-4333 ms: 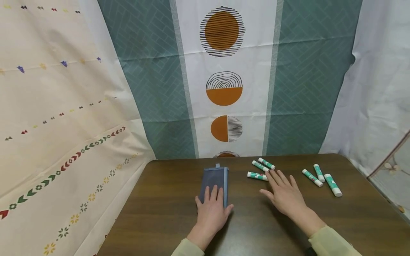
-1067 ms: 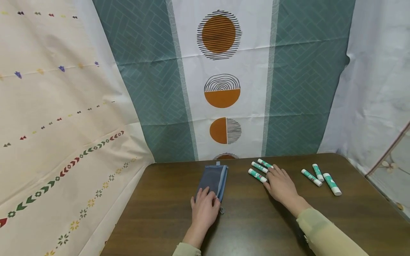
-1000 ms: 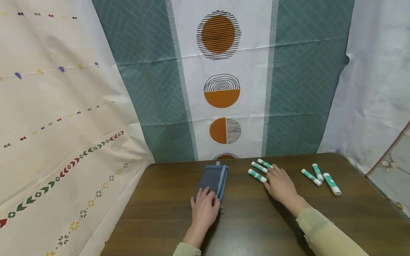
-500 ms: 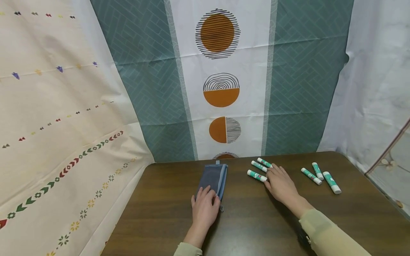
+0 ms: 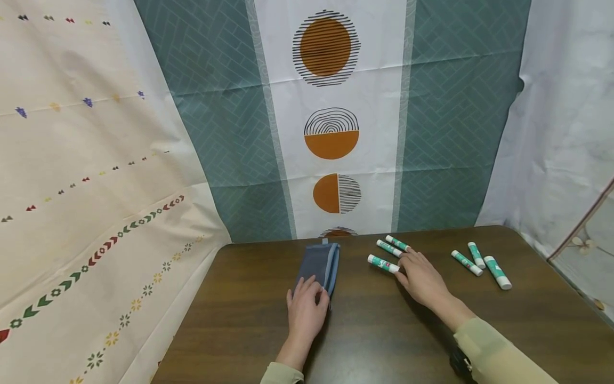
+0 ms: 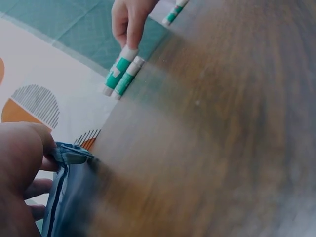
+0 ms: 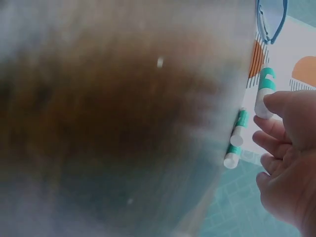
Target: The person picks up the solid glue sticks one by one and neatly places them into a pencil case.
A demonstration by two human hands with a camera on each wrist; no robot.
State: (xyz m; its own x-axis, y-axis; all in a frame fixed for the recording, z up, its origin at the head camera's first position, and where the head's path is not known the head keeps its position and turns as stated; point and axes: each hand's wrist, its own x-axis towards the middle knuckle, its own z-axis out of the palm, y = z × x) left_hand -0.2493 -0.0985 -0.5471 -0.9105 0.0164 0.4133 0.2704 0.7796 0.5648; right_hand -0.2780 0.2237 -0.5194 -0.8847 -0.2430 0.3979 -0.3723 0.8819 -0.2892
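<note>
Head view: left hand (image 5: 304,312) pinches the zip pouch (image 5: 314,265), likely steadying it, and right of that pouch, right hand (image 5: 424,280) pinches a glue stick (image 5: 380,262)!

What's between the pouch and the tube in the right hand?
Just bare table; the head view shows nothing between pouch and tube.

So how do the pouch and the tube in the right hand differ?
Shape: the pouch is flat and oblong, while the tube is a slim cylinder. Colour: the pouch is grey-blue, the tube green and white. Size: the pouch is clearly larger than the tube. Shared: each is pinched near one end, the pouch by the left hand, the tube by the right hand.
</note>
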